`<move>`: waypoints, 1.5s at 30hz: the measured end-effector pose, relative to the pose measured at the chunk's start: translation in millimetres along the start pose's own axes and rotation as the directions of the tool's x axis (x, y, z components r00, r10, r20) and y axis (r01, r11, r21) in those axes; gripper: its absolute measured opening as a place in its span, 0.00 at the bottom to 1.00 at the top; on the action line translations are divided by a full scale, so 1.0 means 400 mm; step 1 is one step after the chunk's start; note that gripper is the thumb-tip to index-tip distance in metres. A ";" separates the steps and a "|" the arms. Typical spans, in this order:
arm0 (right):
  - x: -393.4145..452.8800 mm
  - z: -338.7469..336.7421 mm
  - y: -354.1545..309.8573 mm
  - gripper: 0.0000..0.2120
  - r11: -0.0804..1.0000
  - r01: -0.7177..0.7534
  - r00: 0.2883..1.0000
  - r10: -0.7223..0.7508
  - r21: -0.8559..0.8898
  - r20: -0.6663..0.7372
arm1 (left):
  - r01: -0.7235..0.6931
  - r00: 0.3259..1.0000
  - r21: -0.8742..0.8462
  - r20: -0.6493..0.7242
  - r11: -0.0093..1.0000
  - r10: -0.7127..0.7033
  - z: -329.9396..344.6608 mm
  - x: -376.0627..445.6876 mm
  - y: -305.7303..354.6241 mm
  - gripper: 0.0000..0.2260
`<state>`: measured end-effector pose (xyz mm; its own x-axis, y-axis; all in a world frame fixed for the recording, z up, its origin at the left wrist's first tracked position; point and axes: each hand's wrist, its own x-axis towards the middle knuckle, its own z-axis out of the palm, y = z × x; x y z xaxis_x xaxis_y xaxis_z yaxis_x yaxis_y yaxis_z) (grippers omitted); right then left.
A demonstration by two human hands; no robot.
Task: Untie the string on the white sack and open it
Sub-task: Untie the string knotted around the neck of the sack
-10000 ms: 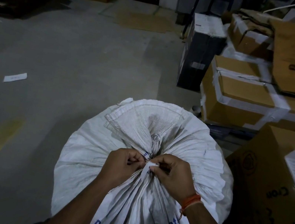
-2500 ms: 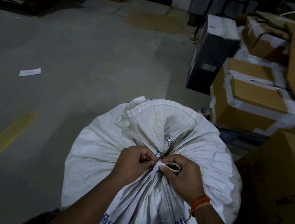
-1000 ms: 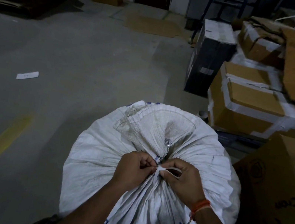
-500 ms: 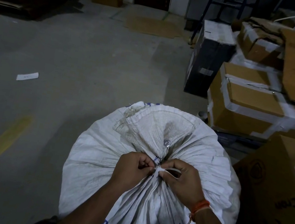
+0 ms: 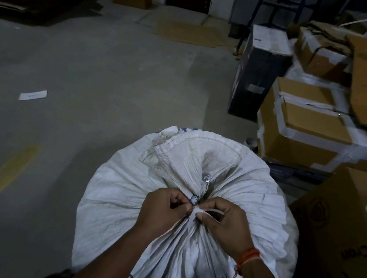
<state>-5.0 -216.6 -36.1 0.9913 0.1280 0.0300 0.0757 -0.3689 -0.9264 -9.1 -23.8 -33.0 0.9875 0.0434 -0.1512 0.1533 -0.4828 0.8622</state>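
Lower centre: left hand (image 5: 163, 210) pinches white sack (image 5: 118, 200) neck steady; right hand (image 5: 224, 223) fingers clamp string (image 5: 208, 210) loop, probably loosening the knot.

Taped cardboard boxes (image 5: 319, 135); paper slip (image 5: 33, 95).

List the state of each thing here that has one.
white sack: upright, full, neck gathered shut
string: tied at the neck, one loop pulled out
left hand: pinching at the knot
right hand: pinching the string
taped cardboard box: closed
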 end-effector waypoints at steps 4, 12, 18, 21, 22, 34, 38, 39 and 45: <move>-0.005 -0.001 -0.009 0.05 1.000 0.002 1.000 -0.002 0.021 0.007 | -0.007 0.999 -0.017 -0.042 1.000 0.006 -0.008 -0.026 0.029 0.09; -0.022 -0.047 -0.021 0.11 0.953 0.181 0.978 -0.200 -0.242 -0.055 | -0.074 0.997 -0.023 -0.014 0.997 0.073 -0.008 -0.029 0.027 0.08; -0.055 -0.076 -0.029 0.11 0.968 0.162 0.987 -0.157 -0.194 0.041 | -0.152 0.988 0.012 -0.021 0.988 0.152 0.001 -0.036 0.017 0.07; -0.078 -0.099 -0.037 0.10 0.943 0.280 0.951 -0.248 -0.177 0.185 | -0.214 0.976 0.094 -0.025 0.972 0.217 -0.006 -0.037 0.020 0.08; -0.085 -0.099 -0.040 0.13 0.936 0.304 0.944 -0.271 -0.177 0.188 | -0.240 0.969 0.134 -0.027 0.961 0.246 -0.009 -0.036 0.020 0.10; -0.032 -0.021 -0.013 0.02 0.891 0.153 0.981 -0.189 -0.428 -0.043 | -0.352 0.928 0.274 -0.024 0.895 0.373 0.015 -0.019 -0.012 0.17; -0.020 -0.002 -0.004 0.03 0.885 0.149 0.985 -0.171 -0.441 -0.011 | -0.262 0.963 0.170 -0.015 0.950 0.268 0.017 -0.005 -0.022 0.11; -0.018 -0.001 -0.002 0.04 0.884 0.150 0.985 -0.174 -0.442 -0.014 | -0.229 0.972 0.129 -0.014 0.965 0.233 0.018 -0.002 -0.023 0.11; -0.004 -0.001 0.004 0.05 0.912 0.128 0.985 -0.163 -0.389 -0.056 | -0.155 0.988 0.034 -0.019 0.987 0.155 0.018 -0.005 -0.029 0.11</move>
<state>-6.3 -217.7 -37.7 0.9702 0.1342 0.2015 0.2382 -0.6781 -0.6953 -13.0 -24.6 -46.4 0.9999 -0.0159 -0.0064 -0.0027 -0.5128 0.8585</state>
